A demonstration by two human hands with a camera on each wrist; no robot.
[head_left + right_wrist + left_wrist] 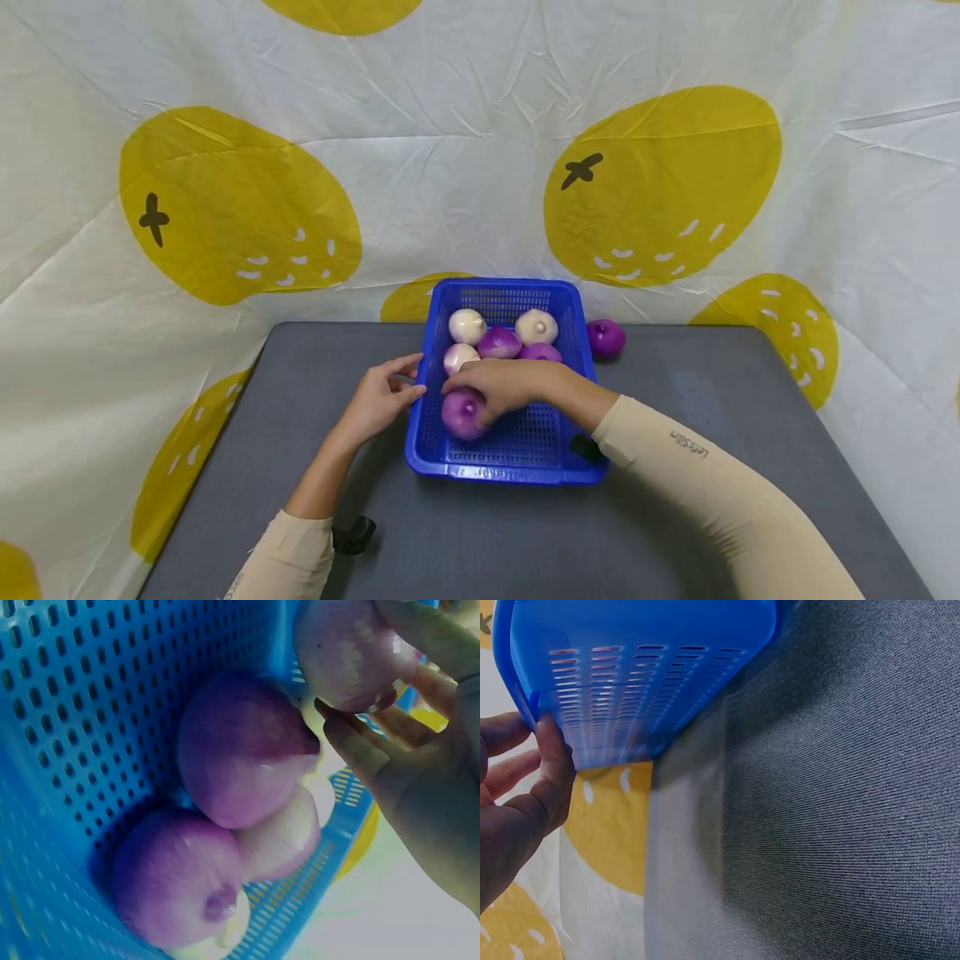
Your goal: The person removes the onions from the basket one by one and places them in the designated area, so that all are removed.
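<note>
Onions (498,342) in blue basket (504,472)

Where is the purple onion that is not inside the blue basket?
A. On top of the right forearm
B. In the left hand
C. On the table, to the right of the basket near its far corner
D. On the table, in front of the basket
C: the lone purple onion lies on the grey table, just outside the blue basket at its far right corner.
</note>
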